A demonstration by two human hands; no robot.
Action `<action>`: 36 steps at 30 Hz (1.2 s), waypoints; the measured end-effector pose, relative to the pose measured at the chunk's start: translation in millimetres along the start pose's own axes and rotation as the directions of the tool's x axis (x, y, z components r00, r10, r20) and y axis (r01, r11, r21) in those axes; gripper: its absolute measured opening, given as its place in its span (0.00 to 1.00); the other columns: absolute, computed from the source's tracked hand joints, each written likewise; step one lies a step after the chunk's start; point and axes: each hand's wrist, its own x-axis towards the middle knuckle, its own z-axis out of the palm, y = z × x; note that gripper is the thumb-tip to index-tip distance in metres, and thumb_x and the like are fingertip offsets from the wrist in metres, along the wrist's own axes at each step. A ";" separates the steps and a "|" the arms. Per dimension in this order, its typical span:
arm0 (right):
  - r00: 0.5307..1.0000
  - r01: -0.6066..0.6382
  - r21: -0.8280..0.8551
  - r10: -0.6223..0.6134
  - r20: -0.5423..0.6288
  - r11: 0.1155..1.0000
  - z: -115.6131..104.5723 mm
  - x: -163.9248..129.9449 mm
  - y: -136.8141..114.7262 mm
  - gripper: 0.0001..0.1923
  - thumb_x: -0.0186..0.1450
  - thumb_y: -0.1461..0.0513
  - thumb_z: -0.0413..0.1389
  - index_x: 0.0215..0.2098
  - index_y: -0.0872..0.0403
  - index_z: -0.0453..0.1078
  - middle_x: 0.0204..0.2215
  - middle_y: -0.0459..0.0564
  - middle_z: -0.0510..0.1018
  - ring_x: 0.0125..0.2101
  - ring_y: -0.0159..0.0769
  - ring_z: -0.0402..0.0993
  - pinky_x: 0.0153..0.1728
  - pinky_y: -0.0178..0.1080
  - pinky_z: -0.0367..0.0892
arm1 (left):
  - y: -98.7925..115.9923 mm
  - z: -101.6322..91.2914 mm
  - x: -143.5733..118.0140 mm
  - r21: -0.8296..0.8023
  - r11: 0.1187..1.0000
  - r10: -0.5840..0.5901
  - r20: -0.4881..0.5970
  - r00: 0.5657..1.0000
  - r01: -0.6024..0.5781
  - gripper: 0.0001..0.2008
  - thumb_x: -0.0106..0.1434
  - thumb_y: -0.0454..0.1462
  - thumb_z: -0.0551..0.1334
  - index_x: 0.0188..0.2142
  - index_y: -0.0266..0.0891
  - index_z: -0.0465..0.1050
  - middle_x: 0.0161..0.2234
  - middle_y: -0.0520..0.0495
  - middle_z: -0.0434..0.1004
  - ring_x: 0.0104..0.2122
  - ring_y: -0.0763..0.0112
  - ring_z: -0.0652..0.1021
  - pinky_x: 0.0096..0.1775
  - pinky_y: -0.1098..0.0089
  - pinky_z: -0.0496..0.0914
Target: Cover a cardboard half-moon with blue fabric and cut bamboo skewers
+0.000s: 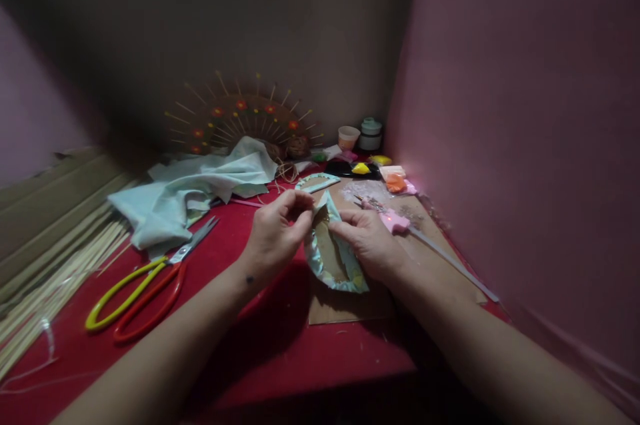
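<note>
Both my hands hold a curved cardboard piece (331, 257) wrapped along its edge in pale patterned fabric, lifted a little above a brown cardboard sheet (350, 308) on the red table (280, 352). My left hand (277, 228) pinches the fabric at the piece's upper end. On the piece's right side, my right hand (370, 238) grips its edge. A pink glue gun (395, 220) lies just beyond my right hand.
Scissors (145, 285) with yellow and red handles lie at left, next to pale fabric (195, 192) and a bundle of bamboo sticks (55, 272). A stick fan with flowers (240, 118), cups (349, 137), jars (371, 134) and coloured clay (360, 168) stand at the back. A pink wall (525, 145) is close on the right.
</note>
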 end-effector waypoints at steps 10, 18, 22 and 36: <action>0.998 0.003 0.153 -0.013 0.065 0.988 -1.2 5.3 4.1 0.06 0.53 0.61 0.59 0.26 0.56 0.71 0.19 0.43 0.72 0.19 0.29 0.68 0.22 0.32 0.60 | -0.5 3.5 -9.1 0.271 0.914 0.260 0.180 0.949 -0.302 0.18 0.63 0.29 0.51 0.52 0.36 0.57 0.35 0.45 0.75 0.32 0.69 0.75 0.35 0.68 0.70; 0.999 -0.002 0.238 -0.008 0.043 0.971 -4.6 9.0 3.9 0.07 0.51 0.61 0.60 0.27 0.56 0.73 0.18 0.42 0.72 0.18 0.29 0.67 0.22 0.33 0.61 | 11.4 -2.9 -4.8 -0.314 0.931 0.165 -0.101 0.981 -0.189 0.12 0.62 0.31 0.58 0.46 0.41 0.64 0.33 0.51 0.72 0.29 0.74 0.73 0.33 0.72 0.69; 1.000 -0.006 0.252 -0.002 0.029 0.968 -5.1 9.7 3.0 0.09 0.50 0.62 0.60 0.30 0.56 0.75 0.18 0.43 0.73 0.18 0.29 0.68 0.22 0.33 0.62 | -0.4 -11.5 10.0 -0.281 0.943 -0.180 0.018 0.984 0.177 0.08 0.57 0.38 0.66 0.35 0.37 0.72 0.27 0.52 0.70 0.24 0.78 0.67 0.27 0.74 0.63; 0.999 0.022 0.124 -0.027 0.040 0.992 -4.7 3.6 1.0 0.08 0.54 0.62 0.58 0.32 0.56 0.76 0.19 0.43 0.73 0.18 0.28 0.66 0.21 0.32 0.59 | -0.5 1.4 3.2 -0.304 0.837 -0.349 0.344 0.872 0.455 0.12 0.50 0.40 0.69 0.25 0.35 0.68 0.22 0.55 0.67 0.21 0.79 0.65 0.24 0.76 0.58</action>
